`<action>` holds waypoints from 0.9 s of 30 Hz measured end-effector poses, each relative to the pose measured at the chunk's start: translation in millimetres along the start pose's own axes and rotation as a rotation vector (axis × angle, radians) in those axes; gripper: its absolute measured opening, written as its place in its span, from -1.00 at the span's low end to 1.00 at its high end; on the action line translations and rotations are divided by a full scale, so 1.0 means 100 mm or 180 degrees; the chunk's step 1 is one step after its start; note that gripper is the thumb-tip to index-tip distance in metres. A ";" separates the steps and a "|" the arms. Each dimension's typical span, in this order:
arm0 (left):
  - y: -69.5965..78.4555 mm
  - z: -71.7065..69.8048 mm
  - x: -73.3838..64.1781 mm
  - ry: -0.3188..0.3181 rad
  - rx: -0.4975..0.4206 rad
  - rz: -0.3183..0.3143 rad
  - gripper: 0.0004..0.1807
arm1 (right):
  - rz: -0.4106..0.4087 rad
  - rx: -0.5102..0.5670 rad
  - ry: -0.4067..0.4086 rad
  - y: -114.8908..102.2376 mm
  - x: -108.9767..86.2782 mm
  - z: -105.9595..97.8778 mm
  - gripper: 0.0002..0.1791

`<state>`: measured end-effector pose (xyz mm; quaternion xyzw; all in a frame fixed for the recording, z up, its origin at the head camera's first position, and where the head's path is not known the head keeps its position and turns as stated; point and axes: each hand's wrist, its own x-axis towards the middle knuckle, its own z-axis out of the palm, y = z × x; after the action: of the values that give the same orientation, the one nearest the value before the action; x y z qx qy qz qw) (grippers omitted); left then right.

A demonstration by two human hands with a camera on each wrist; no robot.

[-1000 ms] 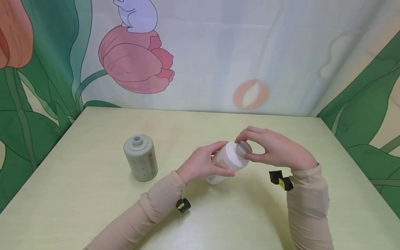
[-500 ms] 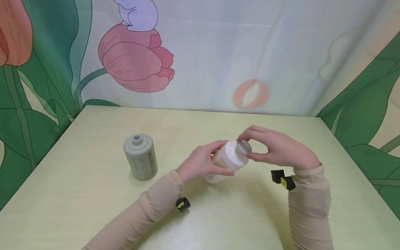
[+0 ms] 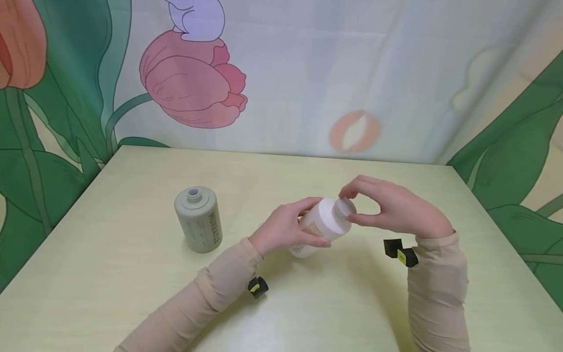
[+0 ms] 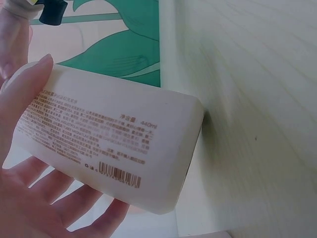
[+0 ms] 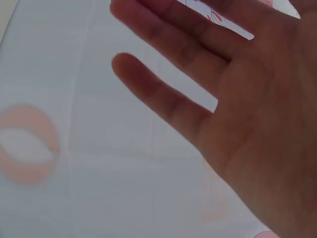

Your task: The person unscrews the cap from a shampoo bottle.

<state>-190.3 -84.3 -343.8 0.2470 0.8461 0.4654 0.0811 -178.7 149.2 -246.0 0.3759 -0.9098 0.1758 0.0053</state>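
My left hand [image 3: 281, 229] holds a white bottle [image 3: 326, 220] round its body, tilted with its neck toward the upper right. Its base is down close over the table in the left wrist view, where the bottle [image 4: 109, 124] shows brown print, a barcode and "440ml". At the bottle's top, my right hand [image 3: 396, 208] pinches the grey cap [image 3: 345, 209] between thumb and fingertips. The right wrist view shows that hand [image 5: 262, 99] with its other fingers spread out; the cap is outside that view. To the left stands a grey-green bottle [image 3: 199, 225], upright, with an uncovered neck.
The pale yellow table [image 3: 281, 313] runs back to a printed curtain [image 3: 290, 83] with flowers and leaves. A small black-and-yellow piece is fixed at the left wrist [image 3: 257, 287], another at the right wrist [image 3: 401, 253]. A pale edge [image 4: 208, 234] shows low in the left wrist view.
My right hand has shifted slightly right, its thumb and fingertips now at the cap's outer rim. The left hand and white bottle stay almost still, and the grey-green bottle stands where it was.
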 end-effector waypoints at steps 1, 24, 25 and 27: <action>0.01 0.00 0.01 -0.0006 -0.0007 -0.0003 -0.16 | -0.0046 0.0003 -0.0006 0.01 -0.01 -0.01 -0.69; 0.02 0.02 -0.02 0.0014 -0.0045 -0.0064 -0.16 | -0.0042 0.0225 -0.0088 0.07 -0.04 -0.01 -0.55; 0.02 0.02 -0.01 0.0019 -0.0038 -0.0057 -0.16 | 0.0037 0.0225 -0.0080 0.07 -0.04 -0.02 -0.55; 0.03 0.01 -0.01 0.0028 -0.0028 -0.0053 -0.15 | 0.0198 0.0198 -0.0072 0.06 -0.03 -0.02 -0.58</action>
<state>-187.9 -82.8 -342.4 0.2376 0.8464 0.4695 0.0824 -180.9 156.4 -246.5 0.3494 -0.9151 0.1998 -0.0221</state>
